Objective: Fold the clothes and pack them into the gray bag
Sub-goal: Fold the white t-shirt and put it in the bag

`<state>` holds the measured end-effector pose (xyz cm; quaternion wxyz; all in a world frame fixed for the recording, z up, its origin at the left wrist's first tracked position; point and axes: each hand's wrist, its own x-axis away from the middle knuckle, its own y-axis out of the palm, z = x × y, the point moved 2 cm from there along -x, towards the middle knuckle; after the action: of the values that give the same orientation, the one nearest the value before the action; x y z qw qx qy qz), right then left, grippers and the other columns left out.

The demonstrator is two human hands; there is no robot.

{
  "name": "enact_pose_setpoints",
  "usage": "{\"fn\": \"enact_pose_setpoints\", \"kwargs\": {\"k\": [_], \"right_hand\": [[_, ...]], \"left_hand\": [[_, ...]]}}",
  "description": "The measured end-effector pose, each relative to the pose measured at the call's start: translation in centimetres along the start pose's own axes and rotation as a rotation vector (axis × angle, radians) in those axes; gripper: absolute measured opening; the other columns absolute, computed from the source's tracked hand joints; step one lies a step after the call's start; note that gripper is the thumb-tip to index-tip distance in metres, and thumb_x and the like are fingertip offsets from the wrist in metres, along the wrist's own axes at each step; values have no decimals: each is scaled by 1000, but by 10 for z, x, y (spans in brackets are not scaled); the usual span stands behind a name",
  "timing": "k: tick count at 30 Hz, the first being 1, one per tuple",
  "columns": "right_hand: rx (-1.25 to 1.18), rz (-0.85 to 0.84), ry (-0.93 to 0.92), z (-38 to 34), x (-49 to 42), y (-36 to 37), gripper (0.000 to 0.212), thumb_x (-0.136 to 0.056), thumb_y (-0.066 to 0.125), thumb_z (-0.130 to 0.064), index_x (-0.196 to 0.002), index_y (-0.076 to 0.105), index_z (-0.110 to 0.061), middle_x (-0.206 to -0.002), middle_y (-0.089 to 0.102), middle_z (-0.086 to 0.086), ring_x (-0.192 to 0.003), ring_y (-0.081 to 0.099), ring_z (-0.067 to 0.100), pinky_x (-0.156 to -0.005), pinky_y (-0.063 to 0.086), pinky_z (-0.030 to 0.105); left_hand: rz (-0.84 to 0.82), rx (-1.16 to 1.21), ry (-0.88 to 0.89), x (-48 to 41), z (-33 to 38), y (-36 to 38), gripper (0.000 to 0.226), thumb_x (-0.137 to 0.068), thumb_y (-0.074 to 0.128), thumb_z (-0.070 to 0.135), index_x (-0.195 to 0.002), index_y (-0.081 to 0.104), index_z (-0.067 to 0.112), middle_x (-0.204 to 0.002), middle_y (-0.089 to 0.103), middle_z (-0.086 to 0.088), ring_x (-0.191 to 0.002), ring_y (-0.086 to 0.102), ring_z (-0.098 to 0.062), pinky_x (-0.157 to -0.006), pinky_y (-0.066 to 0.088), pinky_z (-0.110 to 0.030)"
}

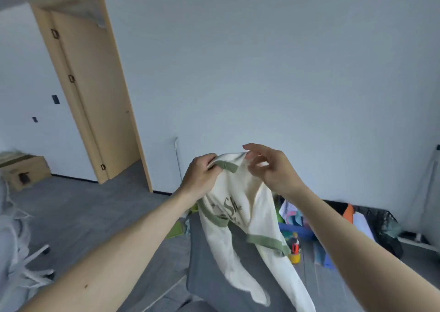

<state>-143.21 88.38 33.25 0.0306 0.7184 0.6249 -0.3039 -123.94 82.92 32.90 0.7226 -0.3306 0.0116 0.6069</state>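
- While you hold the garment up at chest height, the pale wall fills most of the view behind it.
- Gray floor runs from the left side up to the wall's base.
- At the left, a light wooden door stands open in its frame.
- Below your hands lies a broad gray fabric mass; you cannot tell from this angle whether it is the bag.
- The cream shirt, trimmed in green with dark lettering on the front, hangs in the air between your hands, and its lower end trails down over the gray fabric.
- Your left hand is curled tight on the green neckband and carries the shirt's weight.
- Your right hand is just beside it at the shirt's top edge, fingers spread and loosely bent. Its fingertips meet the cream cloth, but motion blur hides whether they pinch it.
- A black basket of papers sits against the wall on the right.
- Far left, a cardboard box rests on the floor.
- Near the basket sits a blue bin.
- A small yellow cup stands just in front of that bin.
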Motion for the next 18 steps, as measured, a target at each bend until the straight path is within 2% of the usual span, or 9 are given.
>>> {"fn": "enact_pose_setpoints", "kwargs": {"k": [3, 5, 7, 8, 10, 13, 15, 16, 18], "right_hand": [[235, -161, -159, -41, -34, 22, 66, -75, 84, -27, -132, 52, -38, -109, 51, -7, -94, 53, 4, -82, 41, 15], [332, -324, -236, -67, -47, 48, 62, -72, 85, -40, -126, 55, -37, -113, 50, -9, -103, 48, -2, -88, 38, 12], [306, -336, -299, -92, -51, 77, 23, -83, 78, -33, -98, 64, -21, -90, 56, -11, -79, 52, -3, -72, 39, 13], [208, -305, -301, -103, -53, 90, 19, -89, 72, -27, -80, 61, -15, -73, 52, -11, -62, 47, 2, -62, 37, 17], [-13, -273, -248, -127, -53, 118, 32, -94, 64, -18, -64, 52, -14, -58, 45, -12, -53, 37, 6, -55, 32, 23], [-201, -371, -268, -177, -40, 166, 17, -93, 59, -14, -80, 69, -13, -70, 63, -5, -65, 53, 11, -61, 43, 27], [-237, -417, -294, -213, -31, 200, 21, -95, 55, -9, -91, 75, -16, -83, 72, 5, -75, 63, 17, -69, 52, 34], [-253, -428, -302, -231, -26, 218, 24, -94, 54, -8, -90, 76, -18, -84, 74, 5, -77, 65, 17, -71, 53, 35], [-274, -419, -297, -266, -17, 254, 31, -92, 54, -10, -74, 75, -25, -71, 70, -7, -68, 62, 11, -67, 50, 31]], "left_hand": [[39, -56, 11, -3, 28, -50, 27, -90, 59, 15, -77, 51, -7, -64, 36, -3, -58, 31, -13, -54, 22, -28], [83, -85, 21, 0, 42, -86, 31, -88, 62, 20, -74, 50, -6, -64, 37, -3, -59, 33, -14, -56, 24, -31], [114, -135, 16, 10, 53, -122, 33, -89, 65, 20, -72, 50, -4, -64, 40, -2, -60, 36, -14, -57, 24, -31], [133, -166, 11, 17, 58, -141, 34, -89, 66, 21, -70, 51, -2, -63, 41, -1, -60, 36, -14, -56, 24, -29], [178, -219, -7, 37, 67, -182, 32, -89, 70, 23, -65, 54, 8, -60, 44, 2, -55, 38, -9, -50, 25, -23], [198, -275, -77, 81, 72, -247, 26, -81, 80, 31, -69, 61, 17, -57, 54, 15, -53, 47, 0, -49, 31, -15], [165, -335, -168, 118, 73, -290, 30, -71, 88, 39, -85, 69, 20, -71, 68, 18, -65, 62, 2, -59, 46, -17], [148, -394, -229, 139, 73, -312, 39, -66, 91, 40, -94, 70, 23, -82, 72, 16, -75, 68, 0, -67, 53, -21], [124, -561, -341, 184, 68, -353, 47, -64, 91, 30, -103, 67, 24, -93, 72, 12, -87, 69, -7, -79, 59, -29]]}}
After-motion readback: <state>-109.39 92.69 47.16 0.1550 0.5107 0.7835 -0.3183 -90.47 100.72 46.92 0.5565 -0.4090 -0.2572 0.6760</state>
